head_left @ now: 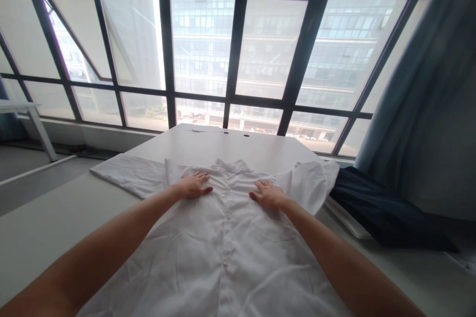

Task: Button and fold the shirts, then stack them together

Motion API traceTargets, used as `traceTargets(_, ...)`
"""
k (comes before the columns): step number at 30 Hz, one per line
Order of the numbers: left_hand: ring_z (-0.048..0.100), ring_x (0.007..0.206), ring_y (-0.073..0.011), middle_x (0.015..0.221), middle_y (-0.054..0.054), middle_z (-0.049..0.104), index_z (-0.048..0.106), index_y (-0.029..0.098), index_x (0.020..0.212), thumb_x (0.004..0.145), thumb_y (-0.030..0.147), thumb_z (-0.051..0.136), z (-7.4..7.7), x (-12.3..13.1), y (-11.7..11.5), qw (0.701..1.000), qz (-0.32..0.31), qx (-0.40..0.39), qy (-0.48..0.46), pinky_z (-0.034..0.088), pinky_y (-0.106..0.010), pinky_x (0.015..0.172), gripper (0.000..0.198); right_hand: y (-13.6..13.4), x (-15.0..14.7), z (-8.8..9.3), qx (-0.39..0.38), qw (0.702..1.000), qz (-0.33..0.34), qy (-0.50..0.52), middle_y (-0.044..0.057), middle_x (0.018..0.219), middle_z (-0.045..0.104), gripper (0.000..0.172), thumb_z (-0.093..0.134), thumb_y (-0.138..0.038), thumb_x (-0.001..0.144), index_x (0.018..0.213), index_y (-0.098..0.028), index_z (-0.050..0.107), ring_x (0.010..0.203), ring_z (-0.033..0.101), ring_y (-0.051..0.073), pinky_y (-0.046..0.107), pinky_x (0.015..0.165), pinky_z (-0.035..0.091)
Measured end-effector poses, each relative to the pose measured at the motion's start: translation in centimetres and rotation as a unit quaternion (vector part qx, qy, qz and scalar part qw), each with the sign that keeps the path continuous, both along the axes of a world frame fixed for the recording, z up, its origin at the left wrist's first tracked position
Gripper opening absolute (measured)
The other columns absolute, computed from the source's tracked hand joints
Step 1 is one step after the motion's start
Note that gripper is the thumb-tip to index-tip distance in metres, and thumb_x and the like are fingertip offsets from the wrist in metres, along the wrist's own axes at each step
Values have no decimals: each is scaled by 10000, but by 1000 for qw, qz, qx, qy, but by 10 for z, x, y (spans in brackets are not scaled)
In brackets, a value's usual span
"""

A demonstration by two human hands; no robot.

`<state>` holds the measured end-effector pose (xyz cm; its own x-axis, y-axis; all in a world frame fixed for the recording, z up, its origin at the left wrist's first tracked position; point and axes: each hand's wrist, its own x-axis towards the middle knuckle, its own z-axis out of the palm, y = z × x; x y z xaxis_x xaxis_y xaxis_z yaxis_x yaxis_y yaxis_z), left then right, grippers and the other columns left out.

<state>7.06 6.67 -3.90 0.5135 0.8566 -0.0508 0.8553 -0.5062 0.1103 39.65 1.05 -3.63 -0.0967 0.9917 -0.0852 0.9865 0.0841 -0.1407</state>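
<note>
A white button-up shirt [201, 242] lies front side up on the white table [148, 144], its collar towards the window and its button row running down the middle. The sleeves spread out to both sides, and creases cross the fabric. My left hand [194, 184] rests flat on the upper chest left of the buttons, fingers stretched out. On the other side of the button row, my right hand [267, 194] lies open on the cloth with its fingers spread. Neither hand grips the fabric.
Dark folded cloth [383, 208] lies at the right over a white flat item [349, 218]. A grey-blue curtain [420, 84] hangs beside it. Behind the table stand large dark-framed windows [238, 49]. Another white table [22, 105] is at the far left.
</note>
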Motion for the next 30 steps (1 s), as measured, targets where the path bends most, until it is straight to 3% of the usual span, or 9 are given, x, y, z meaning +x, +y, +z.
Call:
traceTargets(3, 188, 1502, -334, 1638, -77, 216, 319, 273, 1550, 905, 759, 253, -6, 2, 31, 1000, 11, -20, -5, 210, -556, 1172, 809, 30, 5, -7, -19, 1000, -20, -7, 98, 1647, 201, 768, 353, -665, 941, 1560, -213, 302, 1506, 167, 327, 519, 1179, 187)
traceTargets(7, 99, 1520, -336, 1653, -74, 141, 267, 262, 1571, 916, 744, 231, -11, 6, 66, 999, 40, -23, -20, 111, -634, 1169, 814, 65, 10, -12, 3, 999, -42, -1, 59, 1662, 138, 763, 272, -675, 956, 1578, -235, 248, 1521, 98, 304, 550, 1191, 110)
traceTargets(10, 90, 1523, -323, 1653, -60, 134, 260, 267, 1573, 934, 718, 225, -13, 9, 85, 999, 41, -19, -24, 73, -638, 1173, 783, 85, 12, -14, 21, 999, -49, -2, 65, 1657, 166, 753, 262, -667, 961, 1568, -221, 279, 1518, 123, 282, 516, 1193, 119)
traceTargets(13, 129, 1520, -307, 1647, -50, 175, 295, 282, 1560, 947, 684, 252, -12, 11, 93, 998, 44, -11, -31, 97, -608, 1184, 734, 91, 7, -13, 59, 994, -76, -47, 132, 1589, 343, 689, 271, -592, 986, 1517, -168, 386, 1459, 287, 294, 500, 1166, 172)
traceTargets(16, 225, 1494, -313, 1623, -74, 271, 414, 271, 1505, 967, 610, 304, -10, 16, 84, 995, 89, 29, -33, 172, -572, 1178, 645, 81, -4, -10, 116, 982, -111, -104, 199, 1366, 585, 537, 297, -435, 1009, 1345, -121, 575, 1268, 519, 324, 513, 1120, 215)
traceTargets(20, 465, 1323, -333, 1416, -166, 553, 653, 160, 1264, 983, 399, 357, -5, 23, 50, 982, 117, 146, 4, 356, -519, 1078, 473, 56, -17, -9, 153, 976, -106, -109, 229, 1234, 645, 470, 314, -350, 1003, 1220, -94, 644, 1130, 605, 320, 467, 1042, 323)
traceTargets(23, 538, 1206, -330, 1279, -196, 621, 693, 113, 1156, 967, 373, 385, -1, 15, 23, 979, 104, 170, 34, 431, -496, 988, 445, 40, -18, -10, 99, 988, -99, -65, 200, 1368, 574, 550, 308, -467, 1001, 1324, -123, 591, 1226, 556, 301, 409, 1020, 375)
traceTargets(25, 523, 1212, -349, 1296, -207, 603, 685, 117, 1163, 951, 414, 412, 1, 1, 10, 977, 129, 164, 45, 431, -522, 971, 455, 33, -16, -10, 57, 992, -104, -46, 173, 1510, 450, 651, 293, -555, 987, 1449, -136, 481, 1357, 442, 303, 411, 1073, 343)
traceTargets(30, 495, 1236, -401, 1366, -256, 536, 623, 119, 1265, 944, 518, 391, 9, -59, 7, 946, 284, 149, 48, 414, -577, 951, 562, 28, -18, -9, 12, 989, -145, -36, 114, 1630, 253, 782, 224, -664, 953, 1554, -173, 318, 1466, 248, 361, 562, 1128, 258)
